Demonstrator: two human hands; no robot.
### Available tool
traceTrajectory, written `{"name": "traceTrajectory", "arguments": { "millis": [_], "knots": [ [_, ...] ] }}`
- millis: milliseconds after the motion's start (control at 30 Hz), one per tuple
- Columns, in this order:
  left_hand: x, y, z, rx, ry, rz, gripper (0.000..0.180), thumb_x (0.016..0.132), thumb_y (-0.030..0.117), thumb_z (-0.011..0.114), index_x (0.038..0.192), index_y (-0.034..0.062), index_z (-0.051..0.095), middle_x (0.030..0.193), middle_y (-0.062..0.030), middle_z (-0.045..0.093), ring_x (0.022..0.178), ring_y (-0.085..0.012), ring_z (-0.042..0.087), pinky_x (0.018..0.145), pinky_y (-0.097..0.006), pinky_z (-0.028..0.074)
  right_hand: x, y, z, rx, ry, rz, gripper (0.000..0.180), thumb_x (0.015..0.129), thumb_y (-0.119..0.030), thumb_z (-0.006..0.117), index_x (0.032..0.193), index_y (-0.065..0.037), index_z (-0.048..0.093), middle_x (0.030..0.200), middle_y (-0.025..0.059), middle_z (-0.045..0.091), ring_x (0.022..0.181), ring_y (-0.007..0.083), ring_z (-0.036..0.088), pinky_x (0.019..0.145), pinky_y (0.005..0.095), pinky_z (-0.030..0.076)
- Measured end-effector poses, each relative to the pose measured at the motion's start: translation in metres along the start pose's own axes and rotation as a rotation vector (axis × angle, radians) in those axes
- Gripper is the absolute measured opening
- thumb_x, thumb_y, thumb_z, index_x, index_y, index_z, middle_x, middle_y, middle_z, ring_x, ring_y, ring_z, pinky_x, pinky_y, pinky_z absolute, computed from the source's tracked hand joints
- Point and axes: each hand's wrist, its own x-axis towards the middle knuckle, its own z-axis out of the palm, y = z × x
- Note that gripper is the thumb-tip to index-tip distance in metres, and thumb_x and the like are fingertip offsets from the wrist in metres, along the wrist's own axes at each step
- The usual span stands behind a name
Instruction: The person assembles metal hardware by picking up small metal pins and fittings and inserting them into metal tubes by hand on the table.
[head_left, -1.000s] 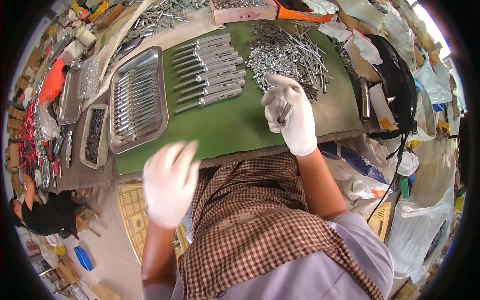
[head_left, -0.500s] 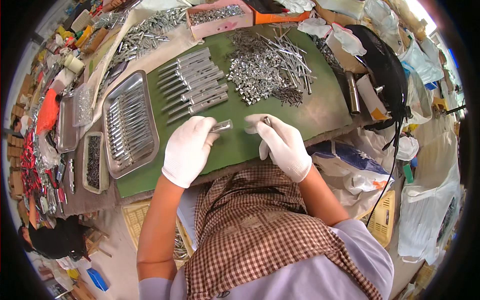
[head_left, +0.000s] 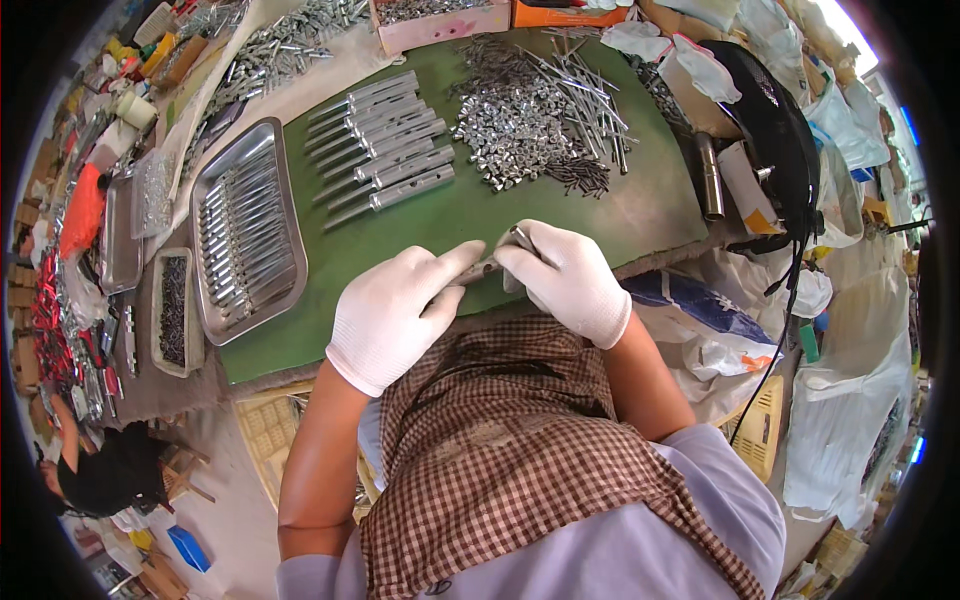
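Both hands wear white gloves and meet over the near edge of the green mat (head_left: pixel 440 225), just above a brown checked cloth on the person's lap. The left hand (head_left: pixel 395 315) has its thumb and forefinger pressed together on one end of a small metal rod (head_left: pixel 487 268). The right hand (head_left: pixel 565 280) curls its fingers around the other end, and a short grey tip pokes out at the top of that fist. So the rod hangs between the two hands, held at both ends, a little above the mat (most of it is hidden by the gloves).

Further back on the mat lies a row of finished metal tubes (head_left: pixel 385 145), side by side and slanted. To their right sits a loose heap of small shiny parts (head_left: pixel 520 125) with long thin pins (head_left: pixel 590 85) lying across and beside it. At the mat's left edge stands a steel tray (head_left: pixel 205 200) filled with more tubes in a neat row. Beyond that, a smaller tray (head_left: pixel 172 310) holds dark little pieces. A pink box (head_left: pixel 440 25) of metal parts sits at the far edge of the mat. A black bag (head_left: pixel 770 130) rests off the right corner, near white plastic sacks.
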Motion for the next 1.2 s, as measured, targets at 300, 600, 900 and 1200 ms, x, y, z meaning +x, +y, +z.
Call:
{"name": "traceTrajectory", "arguments": {
  "millis": [300, 600, 900, 1200],
  "knots": [
    [0.005, 0.003, 0.011, -0.073, 0.078, -0.007, 0.033, 0.081, 0.010, 0.069, 0.112, 0.0209, 0.071, 0.083, -0.0033, 0.063, 0.069, -0.0224, 0.063, 0.062, -0.032, 0.051, 0.000, 0.004, -0.001, -0.011, 0.086, -0.001, 0.023, 0.097, -0.020, 0.059, 0.090, 0.002, 0.062, 0.068, 0.0113, 0.063, 0.061, 0.0205, 0.062, 0.060, 0.0335, 0.048],
    [0.002, 0.019, 0.016, 0.180, -0.018, -0.030, 0.024, 0.084, 0.016, 0.067, 0.107, 0.0239, 0.068, 0.080, -0.0040, 0.058, 0.065, -0.0235, 0.062, 0.058, -0.036, 0.050, 0.018, 0.021, -0.048, -0.428, 0.453, -0.331, 0.014, 0.091, -0.019, 0.063, 0.091, -0.005, 0.067, 0.088, 0.0166, 0.066, 0.083, 0.0359, 0.065, 0.072, 0.0416, 0.051],
    [0.012, 0.030, 0.030, 0.249, -0.060, -0.057, 0.019, 0.087, 0.018, 0.063, 0.104, 0.0250, 0.062, 0.078, -0.0071, 0.051, 0.060, -0.0261, 0.059, 0.052, -0.041, 0.047, 0.107, 0.009, -0.103, -1.059, 0.212, -0.178, 0.026, 0.083, -0.017, 0.061, 0.109, -0.010, 0.063, 0.095, 0.0166, 0.069, 0.093, 0.0381, 0.065, 0.083, 0.0466, 0.051],
    [0.013, 0.032, 0.029, 0.231, -0.103, -0.105, 0.016, 0.089, 0.020, 0.062, 0.104, 0.0256, 0.062, 0.078, -0.0082, 0.053, 0.061, -0.0280, 0.060, 0.053, -0.042, 0.048, 0.081, 0.011, -0.095, -1.009, 0.254, -0.373, 0.026, 0.083, -0.016, 0.061, 0.106, -0.009, 0.069, 0.090, 0.0149, 0.069, 0.090, 0.0362, 0.066, 0.081, 0.0432, 0.052]
  ]
}}
